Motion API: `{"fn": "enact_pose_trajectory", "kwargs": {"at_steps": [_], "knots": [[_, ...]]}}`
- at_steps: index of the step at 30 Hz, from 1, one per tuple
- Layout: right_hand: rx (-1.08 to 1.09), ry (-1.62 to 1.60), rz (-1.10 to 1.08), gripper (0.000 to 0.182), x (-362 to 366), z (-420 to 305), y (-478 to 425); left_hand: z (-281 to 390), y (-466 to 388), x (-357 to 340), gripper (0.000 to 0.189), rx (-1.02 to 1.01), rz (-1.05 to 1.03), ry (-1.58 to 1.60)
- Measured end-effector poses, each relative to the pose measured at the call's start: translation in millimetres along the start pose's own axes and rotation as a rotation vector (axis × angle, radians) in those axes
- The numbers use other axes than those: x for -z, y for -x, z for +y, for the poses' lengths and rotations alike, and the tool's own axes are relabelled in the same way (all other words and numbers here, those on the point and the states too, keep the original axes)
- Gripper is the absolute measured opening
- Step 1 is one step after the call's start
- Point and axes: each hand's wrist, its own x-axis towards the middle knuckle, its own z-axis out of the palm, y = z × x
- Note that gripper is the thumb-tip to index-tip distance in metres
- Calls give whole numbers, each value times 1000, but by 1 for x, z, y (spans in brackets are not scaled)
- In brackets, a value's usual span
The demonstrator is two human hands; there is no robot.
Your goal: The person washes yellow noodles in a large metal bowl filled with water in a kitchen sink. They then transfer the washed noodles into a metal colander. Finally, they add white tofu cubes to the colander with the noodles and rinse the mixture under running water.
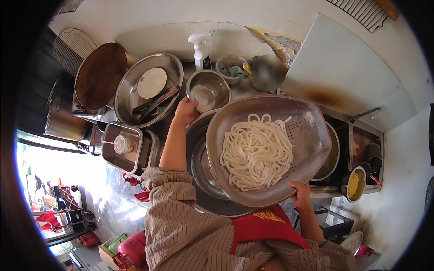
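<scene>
Thick white noodles [257, 152] lie in a perforated stainless-steel colander [308, 149], tilted above a large metal basin [198, 155]. My right hand [300, 194] grips the colander's rim at its lower right. At the upper left of the colander, my left hand [186, 111] holds the rim of a small steel bowl [208, 89], with its fingers partly hidden behind the rim. A white spray bottle [200, 52] stands just behind that bowl. Left of it, a wide steel basin [123, 98] holds a white plate [152, 83] and dark-handled utensils.
Steel trays [105, 149] with a lidded drink cup [123, 144] stand at the left. A sink with a faucet [364, 114] and a small pot of yellow food [354, 185] are at the right. A clear plastic tub [232, 79] sits by the back wall.
</scene>
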Motion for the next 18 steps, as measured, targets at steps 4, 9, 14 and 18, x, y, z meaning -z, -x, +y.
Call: {"fn": "enact_pose_trajectory", "kwargs": {"at_steps": [4, 9, 14, 18], "knots": [[-23, 19, -4, 27, 5, 0, 0, 19, 10, 2, 28, -330, 230, -484], [10, -17, 102, 29, 3, 1, 4, 58, 67, 14, 27, -551, 338, -504], [130, -79, 92, 33, -8, -25, 13, 41, 171, 19, 10, -493, 237, 41], [210, -52, 67, 38, -21, -62, 23, -23, 249, 20, 9, -379, 244, 159]]}}
